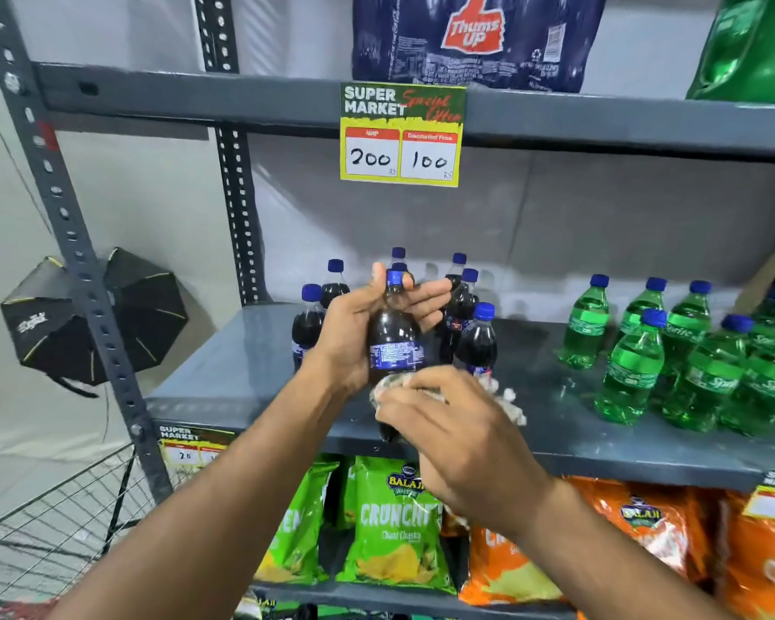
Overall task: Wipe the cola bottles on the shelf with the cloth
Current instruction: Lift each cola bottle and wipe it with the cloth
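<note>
A dark cola bottle (393, 340) with a blue cap is lifted in front of the grey middle shelf (242, 373). My left hand (354, 333) grips it around the upper body, fingers wrapped behind. My right hand (448, 434) presses a crumpled white cloth (508, 402) against the bottle's lower part and hides its base. Several more cola bottles (477, 342) with blue caps stand upright on the shelf just behind the held one.
Green Sprite bottles (631, 364) stand on the same shelf at the right. A yellow price sign (401, 136) hangs from the shelf above. Green and orange chip bags (390, 525) fill the shelf below. A slotted upright post (63, 226) and a wire basket (54, 525) stand at the left.
</note>
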A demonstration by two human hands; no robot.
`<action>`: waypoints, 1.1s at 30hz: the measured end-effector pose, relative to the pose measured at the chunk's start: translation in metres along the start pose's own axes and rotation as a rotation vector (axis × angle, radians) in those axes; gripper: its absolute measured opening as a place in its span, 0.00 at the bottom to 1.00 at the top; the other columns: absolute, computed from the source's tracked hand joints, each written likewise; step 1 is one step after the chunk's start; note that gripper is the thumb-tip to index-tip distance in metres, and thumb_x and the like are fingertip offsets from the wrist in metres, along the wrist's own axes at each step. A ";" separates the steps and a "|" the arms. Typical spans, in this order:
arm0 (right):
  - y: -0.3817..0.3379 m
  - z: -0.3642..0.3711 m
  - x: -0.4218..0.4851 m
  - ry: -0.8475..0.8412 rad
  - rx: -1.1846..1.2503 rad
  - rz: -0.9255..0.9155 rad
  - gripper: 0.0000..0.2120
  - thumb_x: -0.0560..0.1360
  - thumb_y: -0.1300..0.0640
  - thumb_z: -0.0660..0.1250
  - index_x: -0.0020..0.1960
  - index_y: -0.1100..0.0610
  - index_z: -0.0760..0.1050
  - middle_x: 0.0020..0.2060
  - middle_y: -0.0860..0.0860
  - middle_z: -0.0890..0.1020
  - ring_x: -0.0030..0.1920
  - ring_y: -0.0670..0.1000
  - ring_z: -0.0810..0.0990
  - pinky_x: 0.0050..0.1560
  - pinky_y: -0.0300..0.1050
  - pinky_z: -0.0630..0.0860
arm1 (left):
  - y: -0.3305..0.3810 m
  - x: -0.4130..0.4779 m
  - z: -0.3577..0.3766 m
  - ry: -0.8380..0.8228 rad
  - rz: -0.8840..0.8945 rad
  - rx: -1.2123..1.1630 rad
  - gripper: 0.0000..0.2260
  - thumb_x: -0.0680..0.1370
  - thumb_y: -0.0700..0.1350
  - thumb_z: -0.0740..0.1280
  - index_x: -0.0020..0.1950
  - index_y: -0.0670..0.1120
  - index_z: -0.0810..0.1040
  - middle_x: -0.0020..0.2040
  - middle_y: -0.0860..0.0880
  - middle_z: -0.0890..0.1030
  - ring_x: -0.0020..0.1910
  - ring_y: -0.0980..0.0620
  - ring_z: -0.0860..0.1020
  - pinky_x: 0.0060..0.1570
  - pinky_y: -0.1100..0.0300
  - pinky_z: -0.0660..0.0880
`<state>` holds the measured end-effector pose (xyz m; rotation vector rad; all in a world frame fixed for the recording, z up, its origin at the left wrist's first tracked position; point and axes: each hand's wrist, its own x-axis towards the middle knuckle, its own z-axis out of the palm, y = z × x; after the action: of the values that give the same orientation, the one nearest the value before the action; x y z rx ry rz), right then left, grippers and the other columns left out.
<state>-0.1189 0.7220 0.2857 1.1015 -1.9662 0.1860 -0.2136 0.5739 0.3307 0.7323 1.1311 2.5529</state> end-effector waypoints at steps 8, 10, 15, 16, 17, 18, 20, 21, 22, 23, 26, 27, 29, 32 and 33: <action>0.023 -0.002 0.015 0.086 0.098 0.091 0.21 0.67 0.73 0.59 0.55 0.62 0.81 0.53 0.54 0.85 0.52 0.60 0.78 0.52 0.57 0.78 | -0.009 0.000 0.007 -0.009 -0.015 0.027 0.20 0.85 0.54 0.51 0.48 0.43 0.76 0.60 0.37 0.83 0.61 0.43 0.82 0.57 0.52 0.79; 0.031 -0.002 0.027 0.154 0.116 0.149 0.20 0.68 0.74 0.60 0.55 0.63 0.81 0.51 0.54 0.86 0.52 0.60 0.79 0.53 0.58 0.79 | -0.010 -0.001 0.008 -0.029 -0.030 0.054 0.20 0.85 0.54 0.52 0.50 0.42 0.76 0.60 0.39 0.84 0.61 0.43 0.81 0.57 0.52 0.79; 0.034 0.009 0.017 0.148 0.149 0.157 0.19 0.70 0.71 0.57 0.54 0.62 0.82 0.50 0.53 0.86 0.51 0.59 0.79 0.53 0.55 0.80 | -0.008 0.005 -0.005 0.061 0.076 0.284 0.20 0.83 0.54 0.58 0.54 0.39 0.79 0.63 0.41 0.82 0.64 0.43 0.77 0.63 0.48 0.74; 0.034 0.013 0.010 0.105 0.164 0.161 0.20 0.69 0.72 0.58 0.53 0.61 0.82 0.49 0.52 0.86 0.51 0.59 0.79 0.52 0.54 0.80 | -0.008 0.006 -0.009 0.104 0.104 0.351 0.19 0.82 0.54 0.59 0.53 0.41 0.80 0.60 0.44 0.83 0.64 0.44 0.77 0.63 0.50 0.74; 0.034 0.016 0.002 0.060 0.182 0.170 0.20 0.68 0.73 0.59 0.53 0.61 0.81 0.48 0.52 0.85 0.50 0.59 0.79 0.50 0.54 0.80 | -0.008 0.008 -0.013 0.134 0.116 0.399 0.17 0.81 0.55 0.60 0.51 0.43 0.81 0.57 0.46 0.84 0.61 0.45 0.77 0.60 0.52 0.75; 0.034 0.019 -0.006 0.025 0.199 0.184 0.20 0.68 0.73 0.59 0.52 0.60 0.81 0.47 0.51 0.85 0.50 0.58 0.79 0.49 0.54 0.80 | -0.007 0.010 -0.016 0.156 0.109 0.430 0.16 0.80 0.55 0.61 0.50 0.46 0.82 0.54 0.48 0.84 0.58 0.47 0.78 0.56 0.55 0.76; 0.036 0.021 -0.019 0.003 0.221 0.218 0.22 0.68 0.71 0.56 0.53 0.59 0.81 0.49 0.50 0.85 0.50 0.58 0.79 0.49 0.53 0.80 | -0.004 0.013 -0.023 0.175 0.053 0.479 0.14 0.78 0.57 0.63 0.50 0.49 0.83 0.49 0.49 0.83 0.50 0.50 0.78 0.50 0.56 0.76; 0.038 0.020 -0.023 0.009 0.224 0.237 0.23 0.68 0.71 0.55 0.54 0.59 0.81 0.49 0.49 0.86 0.50 0.58 0.79 0.50 0.53 0.80 | -0.002 0.015 -0.026 0.176 0.026 0.514 0.13 0.78 0.57 0.63 0.50 0.51 0.83 0.47 0.51 0.83 0.47 0.51 0.78 0.46 0.55 0.76; 0.040 0.019 -0.026 0.021 0.227 0.264 0.23 0.68 0.72 0.55 0.54 0.58 0.81 0.50 0.49 0.86 0.51 0.57 0.79 0.50 0.52 0.80 | -0.001 0.016 -0.029 0.179 0.005 0.552 0.12 0.78 0.57 0.63 0.50 0.53 0.83 0.45 0.52 0.83 0.45 0.51 0.78 0.44 0.56 0.76; 0.042 0.017 -0.027 0.039 0.236 0.298 0.23 0.67 0.74 0.58 0.54 0.58 0.82 0.49 0.48 0.86 0.51 0.57 0.80 0.50 0.52 0.80 | 0.000 0.017 -0.031 0.179 -0.004 0.588 0.12 0.79 0.57 0.62 0.50 0.55 0.83 0.45 0.53 0.83 0.45 0.51 0.78 0.43 0.56 0.75; 0.044 0.013 -0.027 0.095 0.258 0.402 0.26 0.64 0.83 0.66 0.53 0.59 0.83 0.49 0.44 0.84 0.51 0.58 0.82 0.50 0.52 0.81 | -0.003 0.021 -0.038 0.175 0.002 0.673 0.12 0.83 0.53 0.59 0.52 0.55 0.82 0.49 0.52 0.83 0.49 0.49 0.77 0.43 0.55 0.74; 0.044 0.012 -0.027 0.109 0.252 0.415 0.27 0.63 0.84 0.67 0.52 0.59 0.83 0.49 0.42 0.81 0.50 0.58 0.83 0.50 0.51 0.80 | -0.004 0.021 -0.040 0.174 0.008 0.684 0.12 0.84 0.51 0.58 0.53 0.54 0.82 0.48 0.53 0.83 0.48 0.50 0.77 0.42 0.57 0.74; 0.045 0.011 -0.027 0.134 0.237 0.431 0.28 0.62 0.85 0.67 0.52 0.60 0.84 0.48 0.35 0.76 0.50 0.57 0.84 0.52 0.47 0.79 | -0.007 0.022 -0.044 0.164 0.018 0.717 0.13 0.85 0.50 0.56 0.53 0.52 0.81 0.45 0.56 0.83 0.44 0.55 0.78 0.40 0.60 0.74; 0.045 0.010 -0.028 0.154 0.218 0.470 0.28 0.61 0.85 0.66 0.52 0.60 0.84 0.49 0.30 0.73 0.51 0.55 0.84 0.54 0.45 0.79 | -0.012 0.023 -0.051 0.134 0.049 0.778 0.13 0.85 0.48 0.55 0.54 0.49 0.79 0.46 0.58 0.82 0.47 0.59 0.79 0.50 0.60 0.74; 0.045 0.010 -0.028 0.154 0.211 0.477 0.28 0.61 0.86 0.66 0.52 0.60 0.84 0.50 0.32 0.75 0.51 0.55 0.84 0.54 0.45 0.79 | -0.014 0.023 -0.053 0.130 0.064 0.792 0.13 0.85 0.48 0.55 0.54 0.49 0.79 0.47 0.58 0.82 0.48 0.60 0.79 0.54 0.59 0.73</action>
<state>-0.1521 0.7617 0.2699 0.7001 -2.0710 0.7251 -0.2616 0.5599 0.2979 0.7602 2.2321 2.1720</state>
